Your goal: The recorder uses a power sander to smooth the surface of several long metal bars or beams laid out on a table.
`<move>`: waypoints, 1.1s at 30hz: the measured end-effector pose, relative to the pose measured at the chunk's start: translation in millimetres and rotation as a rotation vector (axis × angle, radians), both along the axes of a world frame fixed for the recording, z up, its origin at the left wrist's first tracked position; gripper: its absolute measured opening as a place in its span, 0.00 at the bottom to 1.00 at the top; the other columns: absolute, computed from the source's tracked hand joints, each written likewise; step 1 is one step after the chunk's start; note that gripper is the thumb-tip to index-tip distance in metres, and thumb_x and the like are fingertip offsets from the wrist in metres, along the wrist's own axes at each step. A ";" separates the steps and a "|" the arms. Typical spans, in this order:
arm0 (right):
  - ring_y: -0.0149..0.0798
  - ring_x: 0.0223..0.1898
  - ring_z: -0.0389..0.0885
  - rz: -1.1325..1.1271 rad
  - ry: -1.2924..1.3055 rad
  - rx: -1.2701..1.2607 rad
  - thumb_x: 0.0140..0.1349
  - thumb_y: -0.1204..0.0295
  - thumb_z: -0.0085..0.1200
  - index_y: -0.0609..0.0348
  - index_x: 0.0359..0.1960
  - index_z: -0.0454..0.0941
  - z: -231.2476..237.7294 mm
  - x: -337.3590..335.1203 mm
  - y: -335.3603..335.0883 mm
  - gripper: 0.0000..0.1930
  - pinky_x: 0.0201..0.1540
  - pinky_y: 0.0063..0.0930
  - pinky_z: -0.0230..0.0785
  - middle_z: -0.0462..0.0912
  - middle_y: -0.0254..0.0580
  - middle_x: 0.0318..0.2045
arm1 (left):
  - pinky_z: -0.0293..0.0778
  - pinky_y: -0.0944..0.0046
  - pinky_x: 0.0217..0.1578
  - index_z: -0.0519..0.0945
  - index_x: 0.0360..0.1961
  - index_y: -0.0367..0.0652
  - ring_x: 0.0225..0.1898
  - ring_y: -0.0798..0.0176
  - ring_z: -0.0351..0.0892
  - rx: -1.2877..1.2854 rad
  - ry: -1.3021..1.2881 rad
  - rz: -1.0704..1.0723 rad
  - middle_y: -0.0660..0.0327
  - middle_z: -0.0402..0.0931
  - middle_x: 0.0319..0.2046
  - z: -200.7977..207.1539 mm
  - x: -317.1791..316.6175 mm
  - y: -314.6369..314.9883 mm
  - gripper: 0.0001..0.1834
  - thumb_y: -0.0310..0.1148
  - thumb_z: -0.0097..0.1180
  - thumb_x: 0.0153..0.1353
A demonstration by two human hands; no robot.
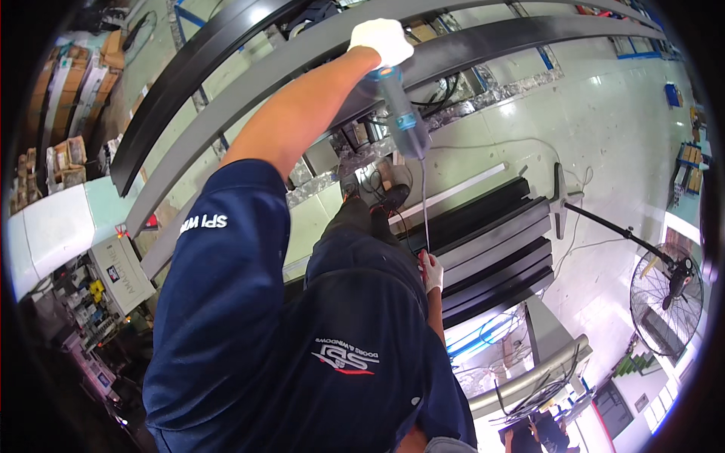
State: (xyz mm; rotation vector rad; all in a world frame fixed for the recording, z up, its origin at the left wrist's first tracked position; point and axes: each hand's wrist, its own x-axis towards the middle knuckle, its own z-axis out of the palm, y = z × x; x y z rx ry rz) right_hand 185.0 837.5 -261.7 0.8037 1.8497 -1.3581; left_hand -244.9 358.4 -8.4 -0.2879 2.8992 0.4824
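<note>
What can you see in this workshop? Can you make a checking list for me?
Surface: long grey metal beam lying across supports, a black beam beside it.
Job's things: blue power tool pointing down beside the grey beam.
Clutter: stack of black profiles on the pale green floor.
Grippers: left hand, white glove, rests at the tool's top end; right hand, white glove, hangs low by the thin cord, grip too small to tell.
Cables: thin cord dropping from the tool; black cables under the beams.
Surroundings: standing fan, grey control box, stacked boxes.
</note>
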 end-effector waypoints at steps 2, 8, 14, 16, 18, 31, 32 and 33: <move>0.23 0.31 0.77 0.095 0.018 0.034 0.80 0.45 0.69 0.60 0.52 0.93 -9.8 -2.3 2.4 0.26 0.34 0.26 0.68 0.87 0.27 0.33 | 0.88 0.45 0.52 0.96 0.40 0.44 0.45 0.41 0.96 0.004 -0.102 -0.024 0.47 0.94 0.38 9.5 28.4 -13.5 0.19 0.43 0.59 0.63; 0.24 0.39 0.81 0.308 0.011 0.106 0.78 0.49 0.72 0.64 0.51 0.93 -16.5 -39.4 -12.6 0.24 0.44 0.28 0.75 0.91 0.30 0.37 | 0.87 0.42 0.47 0.93 0.34 0.41 0.39 0.36 0.93 -0.006 -0.130 0.145 0.41 0.90 0.31 9.6 182.7 -92.5 0.18 0.43 0.61 0.56; 0.26 0.40 0.85 0.365 -0.030 -0.089 0.78 0.64 0.73 0.66 0.52 0.92 -37.1 -85.2 -37.4 0.15 0.48 0.27 0.76 0.92 0.31 0.39 | 0.87 0.41 0.54 0.95 0.39 0.42 0.47 0.34 0.93 -0.081 -0.192 0.570 0.39 0.92 0.39 19.3 357.6 -169.8 0.20 0.46 0.62 0.57; 0.27 0.41 0.85 0.410 -0.008 -0.120 0.77 0.65 0.73 0.66 0.52 0.92 -27.6 -105.4 -62.3 0.15 0.48 0.27 0.77 0.92 0.32 0.40 | 0.86 0.41 0.52 0.95 0.38 0.43 0.46 0.33 0.93 -0.056 -0.201 0.766 0.39 0.91 0.38 24.0 408.9 -194.2 0.20 0.46 0.62 0.56; 0.29 0.43 0.88 0.666 0.025 -0.175 0.75 0.64 0.74 0.66 0.53 0.92 -11.4 -123.1 -93.0 0.16 0.50 0.29 0.79 0.94 0.37 0.43 | 0.86 0.41 0.51 0.94 0.36 0.40 0.44 0.32 0.92 -0.144 -0.128 0.870 0.37 0.89 0.35 9.0 468.4 -231.2 0.20 0.46 0.63 0.57; 0.28 0.42 0.86 0.892 0.008 -0.251 0.72 0.60 0.78 0.65 0.53 0.92 20.2 -114.7 -156.2 0.20 0.51 0.28 0.79 0.94 0.35 0.43 | 0.84 0.43 0.47 0.93 0.36 0.39 0.40 0.36 0.93 -0.083 -0.209 0.952 0.39 0.89 0.33 13.3 519.5 -315.1 0.26 0.56 0.64 0.63; 0.29 0.42 0.86 0.823 -0.067 -0.210 0.72 0.60 0.78 0.65 0.54 0.92 8.7 -109.7 -145.0 0.20 0.50 0.28 0.78 0.94 0.36 0.42 | 0.84 0.44 0.47 0.93 0.36 0.40 0.40 0.36 0.93 -0.060 -0.127 0.906 0.41 0.90 0.33 13.5 498.1 -304.1 0.27 0.57 0.64 0.63; 0.29 0.41 0.86 0.752 -0.140 -0.172 0.73 0.60 0.78 0.65 0.55 0.92 0.1 -105.6 -134.7 0.20 0.49 0.27 0.78 0.94 0.36 0.42 | 0.85 0.44 0.48 0.94 0.38 0.41 0.41 0.36 0.93 -0.056 -0.073 0.843 0.42 0.91 0.34 12.0 476.8 -293.9 0.27 0.57 0.64 0.63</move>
